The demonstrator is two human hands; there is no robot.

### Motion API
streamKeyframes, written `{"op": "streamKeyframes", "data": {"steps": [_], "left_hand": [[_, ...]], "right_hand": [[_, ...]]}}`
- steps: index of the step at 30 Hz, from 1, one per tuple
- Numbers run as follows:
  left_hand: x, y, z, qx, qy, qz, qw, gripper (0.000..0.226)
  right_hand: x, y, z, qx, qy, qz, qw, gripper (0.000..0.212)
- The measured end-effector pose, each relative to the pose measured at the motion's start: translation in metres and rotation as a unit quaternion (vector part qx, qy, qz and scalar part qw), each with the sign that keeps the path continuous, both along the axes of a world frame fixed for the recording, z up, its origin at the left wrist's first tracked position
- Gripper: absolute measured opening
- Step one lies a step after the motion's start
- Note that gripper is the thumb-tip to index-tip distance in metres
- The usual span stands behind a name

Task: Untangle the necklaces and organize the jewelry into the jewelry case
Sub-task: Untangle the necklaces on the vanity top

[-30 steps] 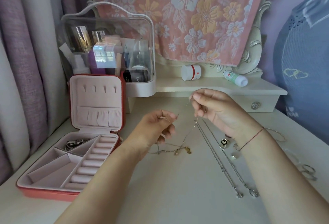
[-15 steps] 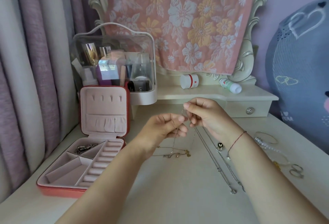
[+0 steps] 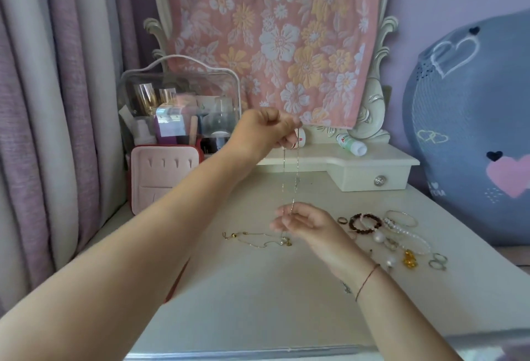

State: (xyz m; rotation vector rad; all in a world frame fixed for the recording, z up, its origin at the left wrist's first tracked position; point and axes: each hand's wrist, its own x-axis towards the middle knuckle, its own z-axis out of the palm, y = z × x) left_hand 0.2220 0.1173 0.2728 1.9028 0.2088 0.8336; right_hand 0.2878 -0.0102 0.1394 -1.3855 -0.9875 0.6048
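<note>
On the dressing table [image 3: 258,289], the open jewelry case [image 3: 165,177] is standing at nine o'clock from the hands. The left hand [image 3: 263,131] is pinching the thin necklace [image 3: 296,177] at its twelve o'clock end and the right hand [image 3: 301,223] at six, so its long axis is running vertically. Untangling is probably finishing; the next move calls for carrying it taut to the case.

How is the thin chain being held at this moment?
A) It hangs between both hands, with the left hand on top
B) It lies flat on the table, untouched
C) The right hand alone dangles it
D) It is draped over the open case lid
A: the raised left hand pinches the top of the thin chain, and the right hand pinches its lower end.
</note>
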Motion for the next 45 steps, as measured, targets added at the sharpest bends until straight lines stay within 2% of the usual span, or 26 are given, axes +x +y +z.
{"op": "streamKeyframes", "data": {"steps": [5, 8, 10, 14, 16, 20, 26, 32, 33, 37, 42, 45], "left_hand": [[0.011, 0.008, 0.015, 0.023, 0.004, 0.028, 0.999, 0.015], [0.019, 0.014, 0.013, 0.02, 0.01, 0.057, 0.998, 0.016], [0.026, 0.018, 0.006, 0.021, 0.025, 0.079, 0.996, 0.017], [0.04, 0.025, -0.026, 0.016, 0.079, 0.102, 0.992, 0.017], [0.046, 0.031, -0.046, 0.002, 0.108, 0.104, 0.989, 0.017], [0.056, 0.042, -0.082, -0.047, 0.146, 0.101, 0.983, 0.014], [0.064, 0.049, -0.117, -0.043, 0.206, 0.098, 0.973, 0.008], [0.073, 0.051, -0.129, -0.018, 0.245, 0.09, 0.965, 0.015], [0.074, 0.053, -0.13, -0.017, 0.247, 0.092, 0.965, 0.014], [0.075, 0.058, -0.136, -0.019, 0.244, 0.09, 0.965, 0.011], [0.077, 0.064, -0.143, -0.013, 0.239, 0.084, 0.967, 0.013], [0.079, 0.066, -0.145, -0.013, 0.236, 0.085, 0.968, 0.01]], "right_hand": [[-0.015, -0.024, -0.015, -0.009, -0.031, -0.064, 0.997, 0.019], [-0.03, -0.038, -0.027, -0.003, -0.025, -0.141, 0.99, 0.022], [-0.04, -0.047, -0.036, -0.003, -0.068, -0.201, 0.977, 0.019], [-0.054, -0.056, -0.059, 0.009, -0.171, -0.297, 0.939, 0.025], [-0.055, -0.056, -0.069, 0.013, -0.241, -0.342, 0.908, 0.029], [-0.054, -0.055, -0.083, 0.04, -0.359, -0.407, 0.839, 0.007], [-0.057, -0.059, -0.092, 0.026, -0.401, -0.436, 0.805, 0.017], [-0.058, -0.056, -0.083, -0.01, -0.402, -0.426, 0.81, 0.012], [-0.058, -0.054, -0.078, -0.015, -0.423, -0.422, 0.801, 0.014], [-0.052, -0.038, -0.057, -0.071, -0.478, -0.381, 0.788, 0.047], [-0.034, -0.017, -0.058, -0.159, -0.515, -0.325, 0.777, 0.047], [-0.031, -0.014, -0.063, -0.157, -0.516, -0.307, 0.784, 0.048]]}}
